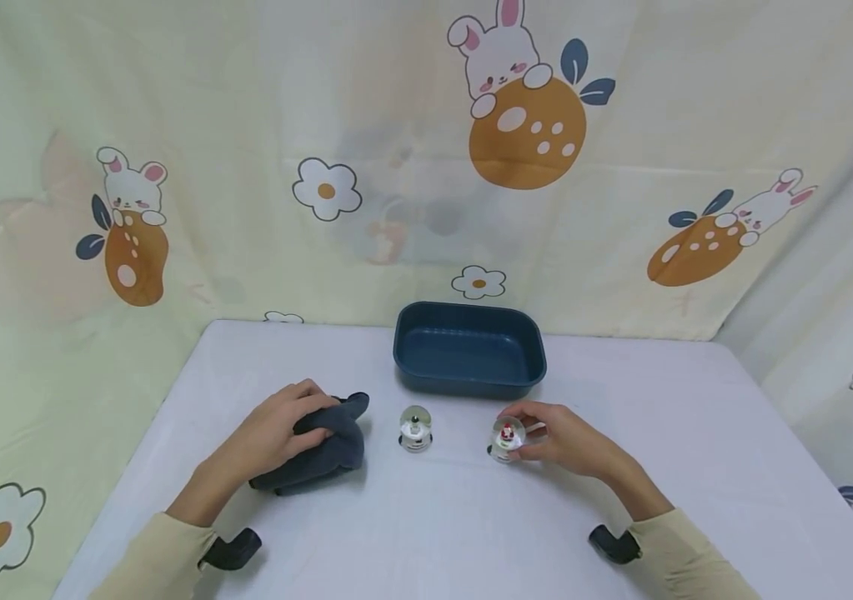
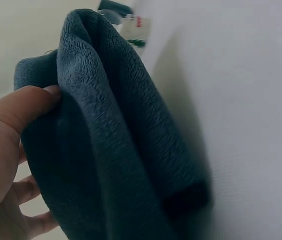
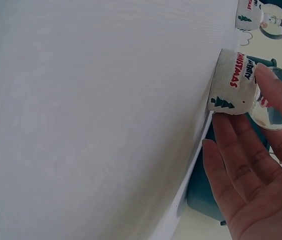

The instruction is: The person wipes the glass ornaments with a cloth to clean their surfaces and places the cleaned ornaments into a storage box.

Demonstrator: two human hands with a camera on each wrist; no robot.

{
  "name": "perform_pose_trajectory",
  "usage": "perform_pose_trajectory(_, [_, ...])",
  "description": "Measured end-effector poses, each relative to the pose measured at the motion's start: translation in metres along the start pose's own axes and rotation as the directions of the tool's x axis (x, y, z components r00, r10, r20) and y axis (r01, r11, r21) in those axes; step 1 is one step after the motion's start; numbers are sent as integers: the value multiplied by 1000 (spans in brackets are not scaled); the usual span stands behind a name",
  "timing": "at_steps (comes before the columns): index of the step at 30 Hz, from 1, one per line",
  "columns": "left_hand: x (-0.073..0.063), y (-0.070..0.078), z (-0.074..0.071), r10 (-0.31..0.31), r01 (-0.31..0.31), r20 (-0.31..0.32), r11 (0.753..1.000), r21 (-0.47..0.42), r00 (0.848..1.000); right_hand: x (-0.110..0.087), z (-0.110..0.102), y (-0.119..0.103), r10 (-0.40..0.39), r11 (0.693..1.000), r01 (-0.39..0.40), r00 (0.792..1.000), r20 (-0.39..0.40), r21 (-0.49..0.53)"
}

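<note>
My left hand grips a folded dark blue-grey cloth. Its thumb presses the fuzzy fabric in the left wrist view. On the other side, my right hand holds a small snow globe with a red figure inside, thumb on one side and fingers on the other. The right wrist view shows its white base with red lettering and a green tree, apparently standing on the table. A second snow globe stands upright between the hands, touched by neither.
A dark blue rectangular tray sits at the back of the white table, just behind the snow globes. A curtain printed with rabbits and flowers hangs behind the table. Black straps with camera mounts are on both wrists.
</note>
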State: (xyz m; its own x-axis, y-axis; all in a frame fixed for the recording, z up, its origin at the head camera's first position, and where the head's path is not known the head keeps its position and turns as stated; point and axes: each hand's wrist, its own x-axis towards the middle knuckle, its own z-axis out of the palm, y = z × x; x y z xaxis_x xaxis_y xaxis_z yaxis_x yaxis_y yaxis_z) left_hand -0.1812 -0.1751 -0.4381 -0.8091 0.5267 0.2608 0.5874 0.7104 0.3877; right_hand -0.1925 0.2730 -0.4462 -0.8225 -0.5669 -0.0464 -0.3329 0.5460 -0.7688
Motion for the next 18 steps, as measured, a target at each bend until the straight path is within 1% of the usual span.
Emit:
perform_pose_trajectory(6, [0,0,-12,-5,-2,-78,997,-83,997,-1,-2,2,16,1000,-16,1000,11,-9])
perform_pose_trajectory(12, [1,1,-23,7,-32,-158,987,-160,987,-2,-2,3,19,1000,-19,1000,9,-15])
perform_pose_trajectory(18, [6,1,-31,44,-83,-217,981,-177,975,-4,-4,1,13,1000,-13,1000,4,-12])
